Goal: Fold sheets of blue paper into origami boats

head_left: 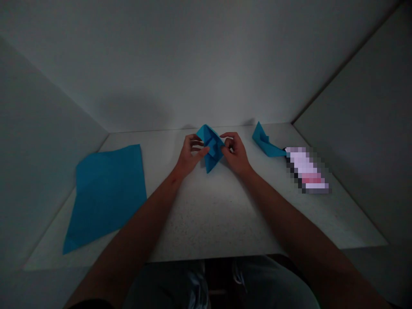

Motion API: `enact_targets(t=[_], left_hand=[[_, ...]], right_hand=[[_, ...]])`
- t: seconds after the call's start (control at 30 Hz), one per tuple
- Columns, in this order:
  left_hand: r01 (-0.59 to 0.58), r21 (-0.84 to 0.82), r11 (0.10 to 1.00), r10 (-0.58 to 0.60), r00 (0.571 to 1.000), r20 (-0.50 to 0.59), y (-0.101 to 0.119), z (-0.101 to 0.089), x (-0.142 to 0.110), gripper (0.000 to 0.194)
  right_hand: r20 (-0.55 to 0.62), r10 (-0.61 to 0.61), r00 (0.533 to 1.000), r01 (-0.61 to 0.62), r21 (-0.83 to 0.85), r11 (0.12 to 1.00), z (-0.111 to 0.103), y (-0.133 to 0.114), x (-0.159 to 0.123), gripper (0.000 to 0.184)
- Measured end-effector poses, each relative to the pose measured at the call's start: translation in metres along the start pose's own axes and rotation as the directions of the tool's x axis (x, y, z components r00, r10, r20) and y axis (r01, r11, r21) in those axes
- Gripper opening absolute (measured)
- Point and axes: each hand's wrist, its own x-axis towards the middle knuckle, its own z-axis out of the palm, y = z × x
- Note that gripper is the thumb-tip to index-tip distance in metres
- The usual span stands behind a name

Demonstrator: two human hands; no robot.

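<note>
Far left on the tabletop [206, 219], a flat square of blue paper [106, 195], lying unfolded. At the middle, the left hand [190, 156] and right hand [235, 153], close together and narrow, pinching a small folded blue paper piece [210, 148] between them (layered flaps visible on its face). Apparently mid-fold, with a firm crease along the flap as the likely next need. Further right, a folded blue piece [265, 142], touching a pixelated object [305, 169] too obscured to identify.
</note>
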Motion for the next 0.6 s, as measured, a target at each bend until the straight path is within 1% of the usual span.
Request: enact_targets(t=[0.07, 0.13, 0.2, 0.27, 0.3, 0.4, 0.43, 0.5, 0.6], left_hand=[[0.001, 0.050, 0.999, 0.000, 1.000, -0.011, -0.0006, 0.0009, -0.0013, 0.060], [0.035, 0.082, 0.996, -0.033, 0.999, -0.025, -0.0026, 0.0009, -0.0006, 0.050], [0.075, 0.096, 0.993, -0.076, 0.997, 0.004, -0.0052, 0.0005, 0.0010, 0.040], [0.083, 0.103, 0.991, -0.086, 0.996, 0.028, -0.0072, 0.0000, 0.0024, 0.038], [0.072, 0.101, 0.992, -0.074, 0.997, 0.019, -0.0080, -0.0003, 0.0030, 0.037], [0.024, 0.084, 0.996, -0.019, 0.998, -0.063, -0.0089, -0.0016, 0.0046, 0.034], [0.012, 0.084, 0.996, -0.004, 0.996, -0.093, -0.0088, -0.0021, 0.0052, 0.033], [-0.007, 0.106, 0.994, 0.023, 0.990, -0.142, -0.0077, -0.0032, 0.0064, 0.032], [-0.032, 0.147, 0.989, 0.059, 0.981, -0.182, -0.0046, -0.0040, 0.0074, 0.029]], right_hand=[[-0.024, -0.007, 1.000, 0.007, -0.018, 1.000, -0.0006, -0.0009, -0.0010, 0.033], [-0.036, -0.021, 0.999, 0.020, -0.033, 0.999, -0.0012, -0.0021, -0.0018, 0.031], [-0.033, -0.055, 0.998, 0.054, -0.039, 0.998, -0.0014, -0.0031, -0.0025, 0.030], [0.009, -0.090, 0.996, 0.091, -0.045, 0.995, -0.0010, -0.0034, -0.0029, 0.034], [0.047, -0.101, 0.994, 0.104, -0.050, 0.993, -0.0006, -0.0032, -0.0031, 0.040], [0.184, -0.098, 0.978, 0.114, -0.078, 0.990, 0.0006, -0.0009, -0.0032, 0.068], [0.214, -0.090, 0.973, 0.112, -0.090, 0.990, 0.0007, 0.0001, -0.0032, 0.074], [0.227, -0.066, 0.972, 0.095, -0.120, 0.988, 0.0003, 0.0019, -0.0029, 0.077], [0.180, -0.033, 0.983, 0.065, -0.176, 0.982, -0.0018, 0.0024, -0.0025, 0.072]])
